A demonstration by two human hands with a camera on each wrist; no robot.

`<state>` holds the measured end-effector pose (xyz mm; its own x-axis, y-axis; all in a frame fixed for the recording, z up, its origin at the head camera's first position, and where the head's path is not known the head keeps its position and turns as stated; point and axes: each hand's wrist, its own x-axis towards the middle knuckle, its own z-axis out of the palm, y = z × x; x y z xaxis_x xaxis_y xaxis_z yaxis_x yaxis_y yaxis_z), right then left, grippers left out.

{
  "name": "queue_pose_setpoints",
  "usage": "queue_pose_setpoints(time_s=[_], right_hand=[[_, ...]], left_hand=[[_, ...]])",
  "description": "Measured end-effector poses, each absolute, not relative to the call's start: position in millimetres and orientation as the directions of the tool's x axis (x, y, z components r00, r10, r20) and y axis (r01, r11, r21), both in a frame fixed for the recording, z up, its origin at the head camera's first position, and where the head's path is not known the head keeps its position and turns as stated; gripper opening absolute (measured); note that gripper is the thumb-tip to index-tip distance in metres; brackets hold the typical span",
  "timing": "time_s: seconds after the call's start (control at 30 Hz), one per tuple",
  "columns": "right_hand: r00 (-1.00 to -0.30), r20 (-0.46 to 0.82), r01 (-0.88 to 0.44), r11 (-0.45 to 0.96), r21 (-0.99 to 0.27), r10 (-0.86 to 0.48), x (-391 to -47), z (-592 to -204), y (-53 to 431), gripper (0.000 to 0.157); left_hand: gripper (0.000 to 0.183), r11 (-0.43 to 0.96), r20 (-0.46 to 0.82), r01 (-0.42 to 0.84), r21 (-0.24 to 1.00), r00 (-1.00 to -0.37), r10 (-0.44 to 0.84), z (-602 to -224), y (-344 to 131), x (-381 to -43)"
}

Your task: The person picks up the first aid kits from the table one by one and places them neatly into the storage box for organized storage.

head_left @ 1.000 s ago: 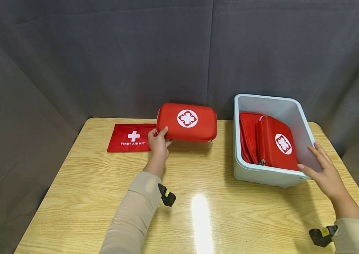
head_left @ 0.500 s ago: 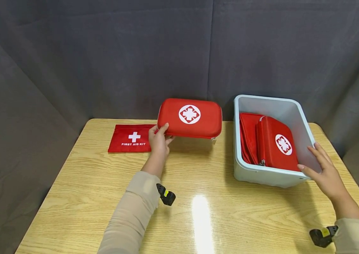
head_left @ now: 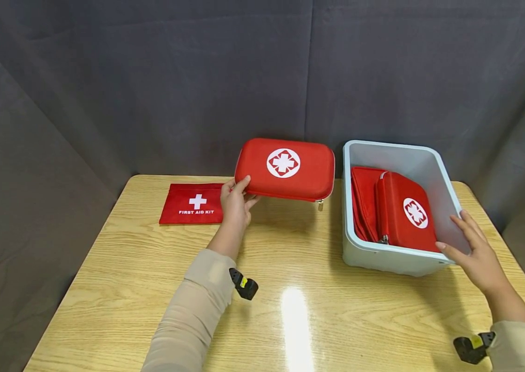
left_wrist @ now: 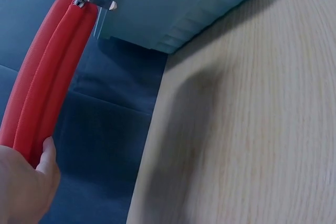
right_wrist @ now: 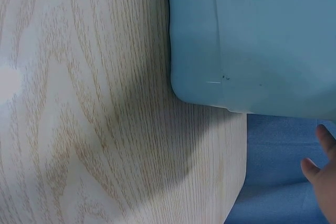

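Note:
My left hand [head_left: 235, 204] grips the left end of a red zippered first aid case [head_left: 285, 169], thumb on top and fingers beneath. The case hangs above the table, and its zipper pull [left_wrist: 100, 1] dangles at the far end in the left wrist view. At the right, my right hand [head_left: 480, 256] rests on the near right corner of a light blue plastic bin [head_left: 394, 263], its fingers over the rim. Inside the bin stand another red first aid case [head_left: 401, 212] and, to its left, folded red fabric [head_left: 363, 204].
A flat red first aid pouch [head_left: 191, 204] lies at the back left of the wooden table [head_left: 160, 289], partly hidden by my left hand. Behind the table hangs a dark grey curtain [head_left: 197, 88].
My left hand has lifted the first aid case higher and shifted it right, towards the bin. The right hand and the bin have stayed put.

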<state>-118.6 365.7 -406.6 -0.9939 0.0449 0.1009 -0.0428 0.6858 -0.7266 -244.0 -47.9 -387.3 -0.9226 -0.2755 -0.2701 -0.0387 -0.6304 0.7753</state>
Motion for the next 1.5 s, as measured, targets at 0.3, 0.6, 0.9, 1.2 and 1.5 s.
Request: queue_pose_setpoints(time_s=[0.3,0.6,0.9,1.2,1.5], right_hand=[[-0.993,0.112,-0.049,0.694,-0.718,0.046,-120,-409,367,0.070],[-0.993,0.112,-0.049,0.691,-0.722,0.046,-120,-408,366,0.070],[-0.994,0.091,-0.028,0.693,-0.720,0.054,-119,-406,364,0.071],[-0.994,0.091,-0.027,0.692,-0.721,0.056,-119,-406,365,0.071],[-0.995,0.090,-0.029,0.690,-0.723,0.052,-119,-406,366,0.070]], left_hand=[[0.035,-0.629,-0.249,-0.042,0.776,-0.938,-0.243,-378,-41,-244],[0.032,-0.626,-0.240,-0.061,0.778,-0.949,-0.205,-371,-32,-244],[0.032,-0.622,-0.219,-0.063,0.780,-0.960,-0.177,-368,-28,-247],[0.030,-0.603,-0.212,-0.076,0.794,-0.964,-0.158,-364,-21,-247],[0.036,-0.583,-0.196,-0.087,0.808,-0.972,-0.127,-361,-13,-248]])
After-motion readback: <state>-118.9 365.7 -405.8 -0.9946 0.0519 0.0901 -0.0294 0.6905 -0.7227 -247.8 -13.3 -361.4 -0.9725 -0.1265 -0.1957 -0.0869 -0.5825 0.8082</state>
